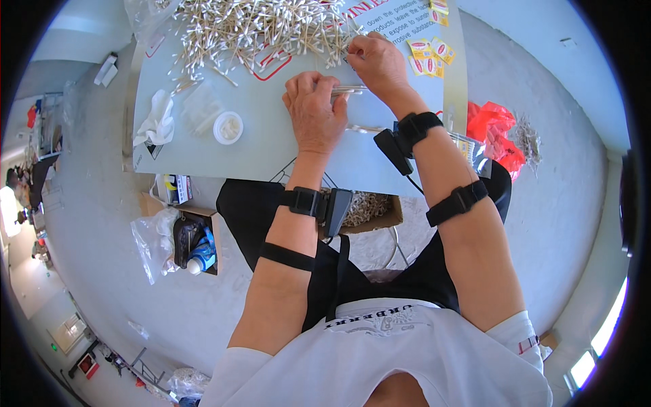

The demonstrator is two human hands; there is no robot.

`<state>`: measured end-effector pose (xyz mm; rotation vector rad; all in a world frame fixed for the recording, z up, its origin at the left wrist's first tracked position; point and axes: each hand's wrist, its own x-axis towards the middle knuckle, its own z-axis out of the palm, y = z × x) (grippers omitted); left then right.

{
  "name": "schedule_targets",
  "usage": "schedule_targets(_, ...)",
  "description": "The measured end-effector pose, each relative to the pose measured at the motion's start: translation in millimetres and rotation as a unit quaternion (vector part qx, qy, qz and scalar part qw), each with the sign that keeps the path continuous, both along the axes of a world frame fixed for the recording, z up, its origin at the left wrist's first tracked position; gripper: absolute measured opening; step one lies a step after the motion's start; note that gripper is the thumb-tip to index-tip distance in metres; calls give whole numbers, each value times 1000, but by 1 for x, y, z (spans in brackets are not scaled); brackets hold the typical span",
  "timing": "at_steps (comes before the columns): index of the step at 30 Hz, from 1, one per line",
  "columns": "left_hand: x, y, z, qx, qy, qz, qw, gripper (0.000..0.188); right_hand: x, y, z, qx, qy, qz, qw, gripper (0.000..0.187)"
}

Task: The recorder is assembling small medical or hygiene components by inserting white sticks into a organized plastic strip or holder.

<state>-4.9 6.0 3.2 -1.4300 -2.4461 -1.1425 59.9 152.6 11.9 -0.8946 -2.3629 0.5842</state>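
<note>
At the counter (258, 150), the left hand (316, 114) pinched cotton swabs (351, 89), seemingly for alignment; the right hand's grip (381, 66) was unclear.

The heap of cotton swabs (258, 30) blocks the far left and middle of the bench (230, 163). A hand could pass along the bench's near left edge, or between the white tub (228, 127) and the left grip (314, 112). Loose swabs (365, 129) obstruct the stretch nearer than the right grip (377, 64); yellow packets (428, 57) crowd the far right.
</note>
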Motion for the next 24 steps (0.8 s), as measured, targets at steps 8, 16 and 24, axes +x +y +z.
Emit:
schedule_targets(8, -1, -1, -1, 29, -12, 10, 999, 32, 31, -2, -1, -126, 31, 59, 990, 10)
schedule_targets(16, 1, 0, 0, 14, -11, -1, 1000, 31, 60, -14, 11, -152, 76, 22, 985, 11)
schedule_targets(24, 1, 1, -2, 8, -12, 5, 1000, 32, 106, -28, 32, -153, -35, -110, 982, 10)
